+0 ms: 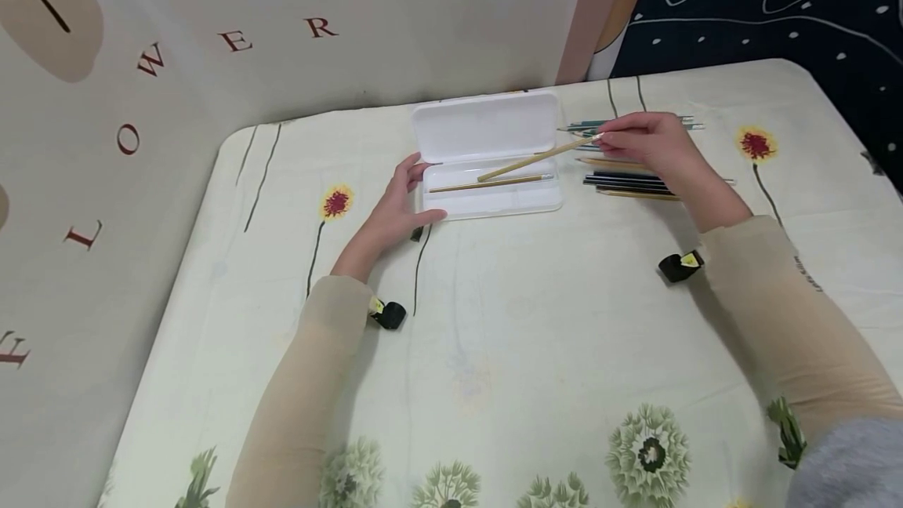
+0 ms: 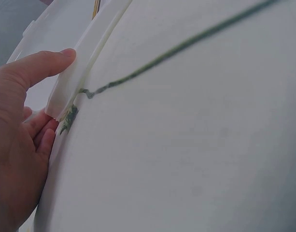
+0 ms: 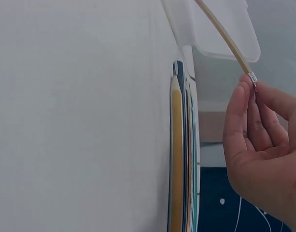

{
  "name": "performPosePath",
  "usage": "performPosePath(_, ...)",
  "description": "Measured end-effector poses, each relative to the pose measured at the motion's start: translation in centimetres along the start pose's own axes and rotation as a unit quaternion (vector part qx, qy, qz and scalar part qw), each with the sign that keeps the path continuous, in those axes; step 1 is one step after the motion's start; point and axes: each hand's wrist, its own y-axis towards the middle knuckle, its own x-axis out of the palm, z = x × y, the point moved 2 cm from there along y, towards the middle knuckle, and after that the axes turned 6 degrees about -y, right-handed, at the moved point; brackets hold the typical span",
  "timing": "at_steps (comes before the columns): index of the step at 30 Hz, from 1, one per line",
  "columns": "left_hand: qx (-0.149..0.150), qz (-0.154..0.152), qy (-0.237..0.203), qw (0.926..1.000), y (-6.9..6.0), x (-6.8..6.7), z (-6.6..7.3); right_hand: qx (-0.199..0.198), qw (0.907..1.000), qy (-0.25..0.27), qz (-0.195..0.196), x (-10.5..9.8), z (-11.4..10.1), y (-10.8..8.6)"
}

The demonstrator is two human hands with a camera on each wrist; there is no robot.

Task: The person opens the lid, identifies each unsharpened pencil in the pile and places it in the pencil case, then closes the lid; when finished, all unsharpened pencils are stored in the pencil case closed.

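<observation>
Head view: what are the hands doing?

They're apart: the left hand grips the left end of the open white case, while the right hand, right of the case, pinches a yellow pencil by its metal-banded end.

And that pencil's far end?

Above the case. Another pencil lies inside; more pencils lie right of the case, on the table.

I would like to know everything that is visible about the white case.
The white case looks like smooth plastic, shallow and rectangular. It lies open on the tablecloth, its lid back along the far side. The left hand holds its left end; one golden pencil lies inside, another slants over it.
</observation>
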Motion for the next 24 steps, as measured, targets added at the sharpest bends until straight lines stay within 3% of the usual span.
performPosePath(14,-0.001,-0.002,0.002,1.0000,-0.2,0.0,0.2,-0.037,0.9943,-0.098,-0.021,2.4,-0.1,0.6)
performPosePath(24,-0.003,-0.002,-0.001,1.0000,-0.2,0.0,0.3,-0.034,0.9770,-0.210,-0.019,3.7,-0.2,0.9)
